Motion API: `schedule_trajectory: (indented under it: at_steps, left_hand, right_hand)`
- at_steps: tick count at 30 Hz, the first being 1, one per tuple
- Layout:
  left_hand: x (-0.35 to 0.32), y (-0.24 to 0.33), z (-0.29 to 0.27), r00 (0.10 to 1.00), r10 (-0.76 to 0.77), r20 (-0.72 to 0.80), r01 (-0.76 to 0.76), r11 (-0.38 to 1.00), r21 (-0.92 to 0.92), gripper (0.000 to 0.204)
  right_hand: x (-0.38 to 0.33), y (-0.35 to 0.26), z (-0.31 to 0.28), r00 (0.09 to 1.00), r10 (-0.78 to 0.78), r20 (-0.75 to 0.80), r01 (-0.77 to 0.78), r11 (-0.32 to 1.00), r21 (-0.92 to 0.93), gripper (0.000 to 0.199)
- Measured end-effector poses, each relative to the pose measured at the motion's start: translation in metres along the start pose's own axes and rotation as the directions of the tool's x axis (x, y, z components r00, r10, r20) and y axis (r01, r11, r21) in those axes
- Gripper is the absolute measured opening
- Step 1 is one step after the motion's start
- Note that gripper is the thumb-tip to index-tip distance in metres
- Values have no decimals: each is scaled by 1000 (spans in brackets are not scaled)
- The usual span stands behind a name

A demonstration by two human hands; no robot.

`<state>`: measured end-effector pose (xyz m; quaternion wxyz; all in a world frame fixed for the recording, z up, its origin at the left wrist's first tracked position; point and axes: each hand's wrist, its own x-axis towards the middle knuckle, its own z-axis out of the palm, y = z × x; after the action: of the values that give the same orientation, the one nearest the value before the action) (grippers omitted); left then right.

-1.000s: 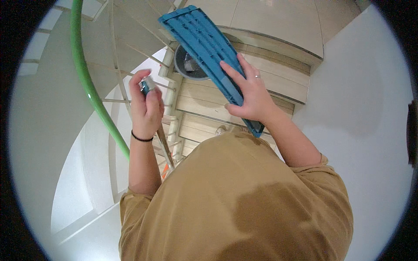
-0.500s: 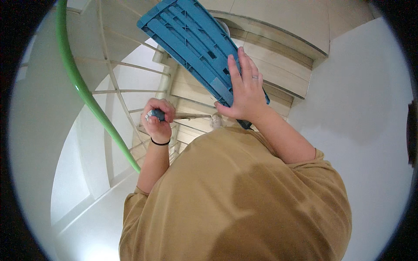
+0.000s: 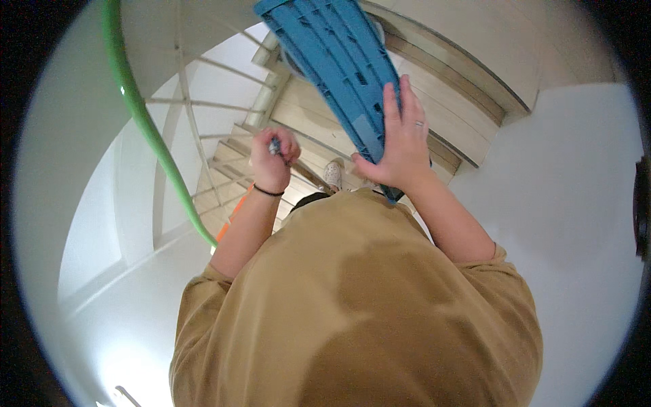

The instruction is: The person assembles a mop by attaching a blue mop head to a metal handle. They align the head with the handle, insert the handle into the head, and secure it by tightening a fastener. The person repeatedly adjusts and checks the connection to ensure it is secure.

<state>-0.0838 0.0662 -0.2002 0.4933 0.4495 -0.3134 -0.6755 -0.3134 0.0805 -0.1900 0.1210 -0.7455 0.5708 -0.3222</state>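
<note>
Right hand [image 3: 400,146] grip flat around blue slatted plastic panel [image 3: 336,64]; left hand [image 3: 271,163] grip fisted on small dark object [image 3: 274,145], stairs [image 3: 305,129] below.

We see blue slatted crate [image 3: 339,64], plain blue, ribbed grid pattern. Left of crate: bright green handrail [image 3: 139,115], white balusters [image 3: 190,129]. Below crate: mustard-tan shirt [image 3: 359,312], no pattern; black band [image 3: 268,192] on wrist; orange strip [image 3: 232,216]. Behind crate: pale cream steps [image 3: 434,88], brown edges. Right of crate: white wall [image 3: 576,203].
</note>
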Motion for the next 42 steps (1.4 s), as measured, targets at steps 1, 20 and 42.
schedule_trajectory:
  at_steps: [1, 20, 42]
  left_hand:
    - [2, -3, 1, 1000, -24, -18, 24, 1000, -1, 45]
    - [31, -85, 17, 910, -344, 230, 359, 933, -28, 54]
    - [164, 23, -38, 779, 625, -55, -502, 674, 542, 43]
  right_hand:
    - [-1, 1, 0, 1000, -2, 10, 1, 1000, 13, 111]
    - [-28, 24, 9, 674, 298, 676, -566, -378, 732, 83]
    - [21, 22, -37, 776, -134, 616, -609, -415, 676, 87]
